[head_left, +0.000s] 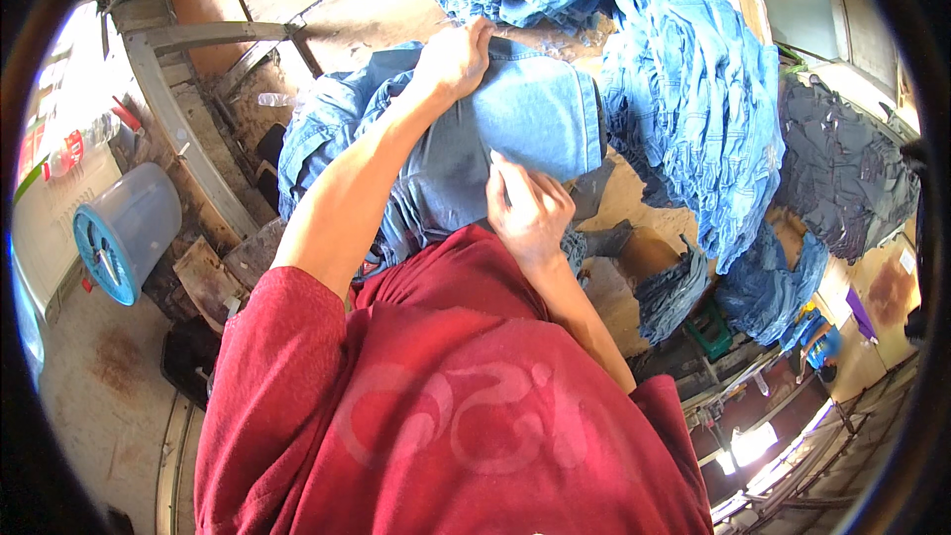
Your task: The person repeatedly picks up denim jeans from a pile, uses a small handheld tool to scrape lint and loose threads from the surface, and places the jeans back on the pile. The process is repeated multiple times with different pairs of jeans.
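Both hands (454,59) (528,208) on denim garment (530,114)

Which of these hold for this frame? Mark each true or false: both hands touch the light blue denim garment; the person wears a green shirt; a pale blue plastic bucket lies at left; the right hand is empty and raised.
1. Both hands touch the light blue denim garment: true; left hand, right hand.
2. Green shirt: false; the red shirt.
3. Pale blue plastic bucket at left: true.
4. Right hand raised clear: false; it rests on the denim.

Left hand (454,59) reaches forward with arm extended, fingers curled shut; right hand (528,208) bent close, fingers pinched.
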